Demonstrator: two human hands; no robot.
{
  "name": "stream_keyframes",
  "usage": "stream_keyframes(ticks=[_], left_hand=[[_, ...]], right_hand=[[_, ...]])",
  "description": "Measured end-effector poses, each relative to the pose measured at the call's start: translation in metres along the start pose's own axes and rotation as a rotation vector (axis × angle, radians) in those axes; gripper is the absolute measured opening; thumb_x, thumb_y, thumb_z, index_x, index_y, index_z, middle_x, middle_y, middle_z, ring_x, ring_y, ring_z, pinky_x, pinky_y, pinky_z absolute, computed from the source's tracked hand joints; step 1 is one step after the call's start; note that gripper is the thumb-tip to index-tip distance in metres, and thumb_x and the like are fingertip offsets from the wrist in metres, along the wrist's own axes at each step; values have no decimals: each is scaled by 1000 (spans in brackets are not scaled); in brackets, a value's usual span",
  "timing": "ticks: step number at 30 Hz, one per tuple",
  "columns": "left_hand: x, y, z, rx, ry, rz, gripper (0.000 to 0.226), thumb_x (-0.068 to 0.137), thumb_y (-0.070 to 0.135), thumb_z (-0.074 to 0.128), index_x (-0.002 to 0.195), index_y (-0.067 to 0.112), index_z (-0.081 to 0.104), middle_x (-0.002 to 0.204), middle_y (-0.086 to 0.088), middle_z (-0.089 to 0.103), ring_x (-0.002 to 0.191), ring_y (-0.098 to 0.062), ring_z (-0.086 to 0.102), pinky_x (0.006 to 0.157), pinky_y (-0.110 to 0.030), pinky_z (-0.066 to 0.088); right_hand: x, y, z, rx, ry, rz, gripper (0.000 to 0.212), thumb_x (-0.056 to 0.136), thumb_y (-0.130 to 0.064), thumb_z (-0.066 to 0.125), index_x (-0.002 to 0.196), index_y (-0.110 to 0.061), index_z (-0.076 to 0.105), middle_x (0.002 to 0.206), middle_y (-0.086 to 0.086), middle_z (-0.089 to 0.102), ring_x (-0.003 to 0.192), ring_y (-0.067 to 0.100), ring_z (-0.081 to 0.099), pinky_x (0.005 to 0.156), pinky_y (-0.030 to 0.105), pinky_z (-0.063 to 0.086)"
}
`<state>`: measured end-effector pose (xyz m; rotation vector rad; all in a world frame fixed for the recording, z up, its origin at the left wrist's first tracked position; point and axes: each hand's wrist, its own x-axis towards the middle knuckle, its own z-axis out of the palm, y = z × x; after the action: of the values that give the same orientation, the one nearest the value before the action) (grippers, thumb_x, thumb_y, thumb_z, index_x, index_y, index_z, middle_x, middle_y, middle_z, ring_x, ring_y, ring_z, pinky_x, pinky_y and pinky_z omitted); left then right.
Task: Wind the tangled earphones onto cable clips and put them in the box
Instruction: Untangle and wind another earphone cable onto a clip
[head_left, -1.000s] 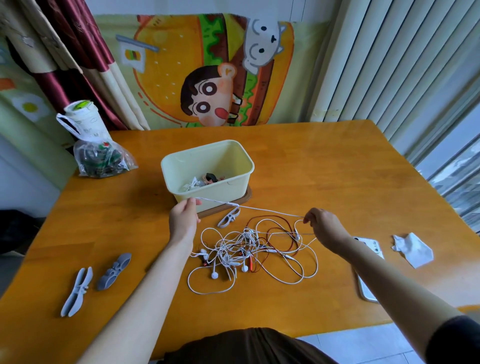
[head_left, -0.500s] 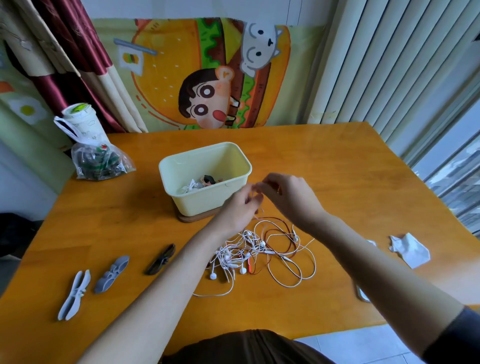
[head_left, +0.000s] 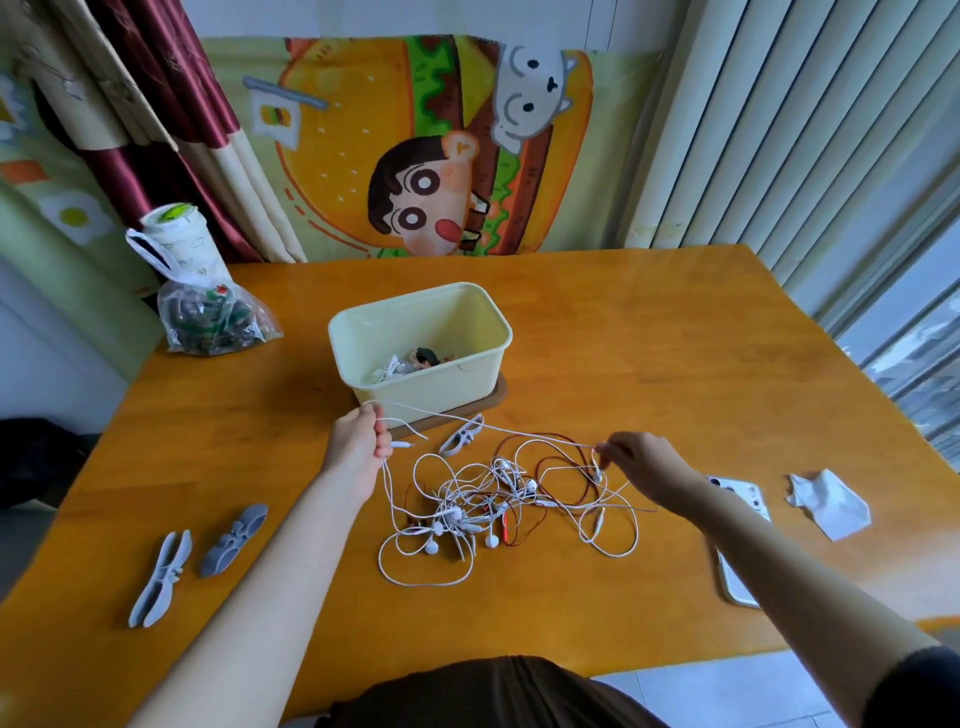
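The left hand (head_left: 358, 441) grips a white strand of the tangled earphones (head_left: 483, 512) just before the box (head_left: 488, 332). The right hand (head_left: 641, 462) pinches another strand. The heap lies on the table (head_left: 675, 338) between both hands.

Mid-table sat the pale yellow rectangular plastic box (head_left: 467, 384) on a brown wooden tray (head_left: 500, 396), a small bundle of cables (head_left: 395, 368) inside. Just in front lay a pale grey plastic cable clip (head_left: 461, 441), and nearer still, on the orange wooden table (head_left: 675, 364), the tangle of white and red earphone cables (head_left: 488, 509). The left hand (head_left: 358, 441) gripped a strand at its left and the right hand (head_left: 641, 462) pinched one at its right. Far left lay two grey plastic clips (head_left: 160, 577). To the right were a white phone (head_left: 740, 499) and a crumpled white tissue (head_left: 828, 506).
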<state>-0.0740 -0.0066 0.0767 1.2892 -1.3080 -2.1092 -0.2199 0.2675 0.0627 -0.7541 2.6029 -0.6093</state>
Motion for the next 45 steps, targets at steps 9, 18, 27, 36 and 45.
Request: stream_keyframes(ticks=[9,18,27,36,45], left_hand=[[-24,1,44,589,-282,236,25,103,18,39,107,13,63,80,-15,50,67,-24,50,61,-27,46],[-37,-2,64,882,-390,301,25,99,8,31,123,9,36,80,0,62,73,-12,47,61,-20,35],[-51,-5,70,876,-641,368,11,100,8,38,105,16,43,72,2,60,53,5,49,67,-23,39],[-35,-20,42,937,-607,304,14,102,18,42,107,16,55,71,4,53,67,-10,46,69,-26,39],[-27,-25,28,1011,-601,273,24,102,15,40,90,11,61,68,1,52,64,-10,51,71,-25,45]], right_hand=[[24,-101,-148,-179,637,-280,28,95,-31,53,89,-10,71,77,3,59,56,16,46,50,27,30],[33,-89,-105,-439,370,-81,32,96,-32,49,106,-5,65,104,16,62,99,35,57,69,35,44],[-5,-120,-20,-16,-213,-327,38,96,-14,51,132,-7,43,116,11,63,106,24,60,90,33,47],[17,-81,-20,-24,8,-164,21,97,-5,45,99,-3,66,89,8,67,73,13,55,56,14,37],[28,-50,-21,-68,173,-15,23,96,0,43,99,-1,65,91,10,65,78,18,55,67,22,38]])
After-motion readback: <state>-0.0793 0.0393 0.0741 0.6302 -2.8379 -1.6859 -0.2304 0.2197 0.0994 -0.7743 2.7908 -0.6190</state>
